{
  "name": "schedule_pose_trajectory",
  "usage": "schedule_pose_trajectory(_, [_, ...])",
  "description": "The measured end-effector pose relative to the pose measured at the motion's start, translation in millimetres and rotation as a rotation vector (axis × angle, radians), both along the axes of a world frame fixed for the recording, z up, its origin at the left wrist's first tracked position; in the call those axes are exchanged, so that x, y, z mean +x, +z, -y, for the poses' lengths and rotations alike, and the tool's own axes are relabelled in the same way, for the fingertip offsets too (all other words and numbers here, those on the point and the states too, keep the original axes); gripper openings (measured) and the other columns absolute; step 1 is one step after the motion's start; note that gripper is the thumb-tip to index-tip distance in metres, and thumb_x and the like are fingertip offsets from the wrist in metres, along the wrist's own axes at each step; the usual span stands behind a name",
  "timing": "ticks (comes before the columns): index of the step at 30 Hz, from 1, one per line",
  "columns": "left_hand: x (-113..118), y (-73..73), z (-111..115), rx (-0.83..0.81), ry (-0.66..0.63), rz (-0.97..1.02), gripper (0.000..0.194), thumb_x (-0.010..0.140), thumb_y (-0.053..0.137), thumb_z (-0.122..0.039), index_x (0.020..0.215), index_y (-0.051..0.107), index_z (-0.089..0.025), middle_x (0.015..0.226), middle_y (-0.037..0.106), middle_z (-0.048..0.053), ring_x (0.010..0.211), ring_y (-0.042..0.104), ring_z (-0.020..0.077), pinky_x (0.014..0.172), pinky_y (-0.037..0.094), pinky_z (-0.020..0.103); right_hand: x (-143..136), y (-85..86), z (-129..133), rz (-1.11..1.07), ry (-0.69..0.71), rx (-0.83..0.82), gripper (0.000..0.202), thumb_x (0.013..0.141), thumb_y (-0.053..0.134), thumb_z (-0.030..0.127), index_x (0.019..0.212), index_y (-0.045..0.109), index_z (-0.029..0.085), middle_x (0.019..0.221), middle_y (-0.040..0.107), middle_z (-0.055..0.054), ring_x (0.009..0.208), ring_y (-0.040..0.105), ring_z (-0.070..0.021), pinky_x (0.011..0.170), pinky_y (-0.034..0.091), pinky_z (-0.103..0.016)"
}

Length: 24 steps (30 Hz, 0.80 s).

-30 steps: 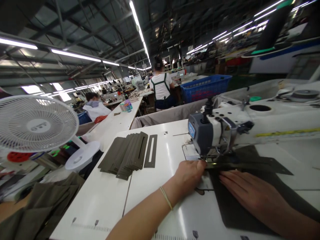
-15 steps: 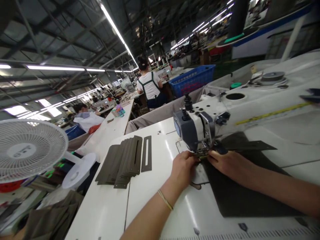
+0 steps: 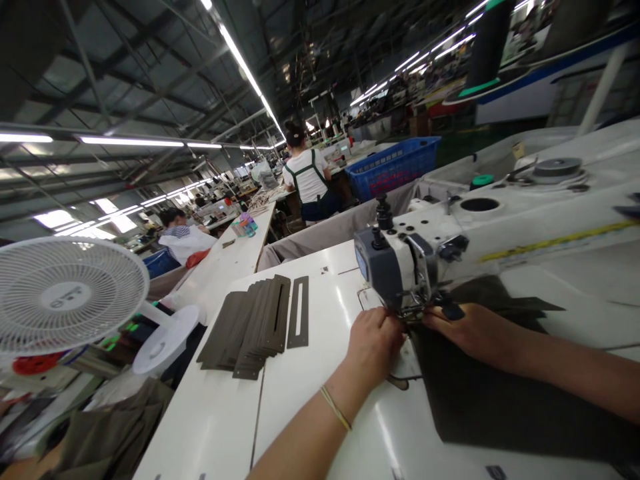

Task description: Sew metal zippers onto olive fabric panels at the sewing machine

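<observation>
A dark olive fabric panel (image 3: 480, 407) lies under the sewing machine head (image 3: 383, 267) and spreads over the right side of the white table. My left hand (image 3: 376, 343), a thin band on its wrist, is closed at the fabric's edge just left of the presser foot (image 3: 413, 310); its fingertips are partly hidden. On the other side, my right hand (image 3: 465, 330) pinches the fabric close to the foot, with the forearm lying across the panel. To the left are a stack of olive fabric pieces (image 3: 250, 327) and one slotted strip (image 3: 299, 313) beside it.
A white fan (image 3: 70, 297) stands at the left, above folded olive cloth (image 3: 110, 427). Beyond the table are a blue basket (image 3: 393, 167) and two seated people. A yellow measuring tape (image 3: 555, 243) runs along the machine arm.
The camera view has shifted slightly, so the scene sits further right and lower. The fabric's strip end behind my right hand has changed angle. Both hands stay at the presser foot.
</observation>
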<state>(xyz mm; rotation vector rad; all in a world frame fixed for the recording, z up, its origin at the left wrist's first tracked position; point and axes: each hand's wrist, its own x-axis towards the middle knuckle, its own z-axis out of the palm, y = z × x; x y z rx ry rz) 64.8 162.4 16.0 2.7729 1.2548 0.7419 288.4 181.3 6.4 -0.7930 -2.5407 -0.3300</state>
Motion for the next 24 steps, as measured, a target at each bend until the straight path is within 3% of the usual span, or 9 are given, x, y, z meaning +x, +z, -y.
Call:
schedule_pose_trajectory(4, [4, 2.7, 8, -0.021, 0.054, 0.06, 0.003, 0.084, 0.067, -0.019, 0.083, 0.07, -0.021, 0.105, 0.063, 0.006, 0.096, 0.057, 0.0238, 0.08, 0.048, 0.038, 0, 0.9, -1, -0.024, 0.057, 0.028, 0.033, 0.081, 0.039, -0.003, 0.096, 0.062, 0.015, 0.083, 0.07, -0.008, 0.067, 0.068, -0.0164, 0.058, 0.052, -0.022])
schedule_pose_trajectory(8, [20, 5.8, 20, -0.211, 0.309, 0.241, 0.005, 0.084, 0.068, -0.021, 0.081, 0.072, -0.021, 0.099, 0.061, 0.005, 0.096, 0.056, 0.0235, 0.084, 0.045, 0.039, 1, -1.9, -1, -0.047, 0.07, 0.052, 0.03, 0.082, 0.039, -0.002, 0.091, 0.061, 0.016, 0.079, 0.069, -0.007, 0.061, 0.065, -0.016, 0.055, 0.049, -0.022])
schedule_pose_trajectory(13, [39, 5.3, 22, -0.36, 0.534, 0.375, 0.013, 0.068, 0.081, -0.018, 0.077, 0.073, -0.023, 0.098, 0.059, 0.003, 0.1, 0.054, 0.0255, 0.09, 0.042, 0.044, 1, -2.8, 0, -0.057, 0.079, 0.072, 0.033, 0.08, 0.037, -0.005, 0.093, 0.062, 0.013, 0.078, 0.068, -0.009, 0.059, 0.064, -0.0157, 0.054, 0.047, -0.022])
schedule_pose_trajectory(17, [39, 1.7, 19, -0.384, 0.526, 0.437, 0.015, 0.068, 0.078, -0.01, 0.073, 0.072, -0.023, 0.096, 0.06, 0.002, 0.099, 0.055, 0.0254, 0.092, 0.041, 0.047, 2, 2.4, 3, -0.041, 0.057, 0.073, 0.033, 0.081, 0.039, -0.007, 0.092, 0.063, 0.013, 0.08, 0.068, -0.008, 0.061, 0.064, -0.0155, 0.057, 0.048, -0.022])
schedule_pose_trajectory(24, [25, -1.2, 19, -0.307, 0.321, 0.363, 0.02, 0.072, 0.066, -0.003, 0.081, 0.067, -0.021, 0.103, 0.058, 0.004, 0.1, 0.055, 0.0232, 0.087, 0.047, 0.04, 1, 9.3, 6, -0.036, 0.035, 0.071, 0.04, 0.082, 0.036, -0.009, 0.093, 0.066, 0.014, 0.073, 0.066, -0.005, 0.056, 0.062, -0.014, 0.054, 0.046, -0.021])
